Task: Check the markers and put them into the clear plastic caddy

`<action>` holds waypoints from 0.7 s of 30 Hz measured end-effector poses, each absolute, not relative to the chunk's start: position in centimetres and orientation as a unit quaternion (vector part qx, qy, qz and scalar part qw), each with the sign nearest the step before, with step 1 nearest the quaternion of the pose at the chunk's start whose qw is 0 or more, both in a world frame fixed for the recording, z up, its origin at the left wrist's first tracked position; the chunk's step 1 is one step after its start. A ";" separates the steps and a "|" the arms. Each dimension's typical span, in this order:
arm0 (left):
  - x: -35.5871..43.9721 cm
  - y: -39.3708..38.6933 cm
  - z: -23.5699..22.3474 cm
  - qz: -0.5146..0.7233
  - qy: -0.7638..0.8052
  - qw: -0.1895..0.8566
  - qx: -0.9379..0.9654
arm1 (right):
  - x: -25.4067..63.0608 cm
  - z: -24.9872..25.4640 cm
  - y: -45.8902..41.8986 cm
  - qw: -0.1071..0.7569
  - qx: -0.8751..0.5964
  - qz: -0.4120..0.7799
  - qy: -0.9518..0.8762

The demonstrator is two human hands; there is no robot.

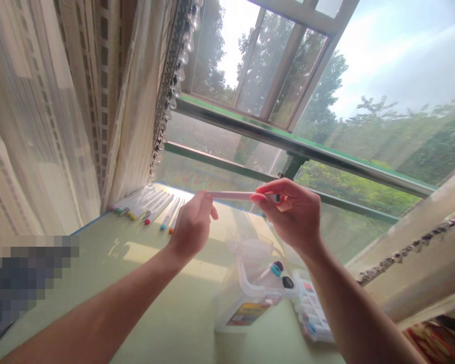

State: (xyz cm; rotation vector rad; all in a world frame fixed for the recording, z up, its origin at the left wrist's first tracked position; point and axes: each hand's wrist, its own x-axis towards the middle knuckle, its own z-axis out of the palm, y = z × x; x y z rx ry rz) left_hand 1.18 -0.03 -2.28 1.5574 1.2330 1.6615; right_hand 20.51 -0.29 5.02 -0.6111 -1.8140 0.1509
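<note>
A white marker pen (233,195) with a dark tip end is held level above the table, between both hands. My left hand (192,218) is closed around its left end, which the fingers hide. My right hand (291,212) pinches the marker near its dark right end with thumb and fingertips. Below stands a clear plastic box (231,293) with a label, a few markers (267,277) with purple, blue and black ends leaning inside it. Left of my left hand, several white markers (157,208) with coloured ends lie in a row.
The pale green table (163,308) carries all this. Right of the box lies a clear case (313,313) holding more pens. Curtains (72,101) hang on the left, and a window with a metal rail (303,146) is behind the table.
</note>
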 end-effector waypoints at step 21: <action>1.5 0.1 -2.1 0.627 0.424 0.379 0.533 | 20.5 6.0 -1.9 0.482 -0.247 -0.030 -0.840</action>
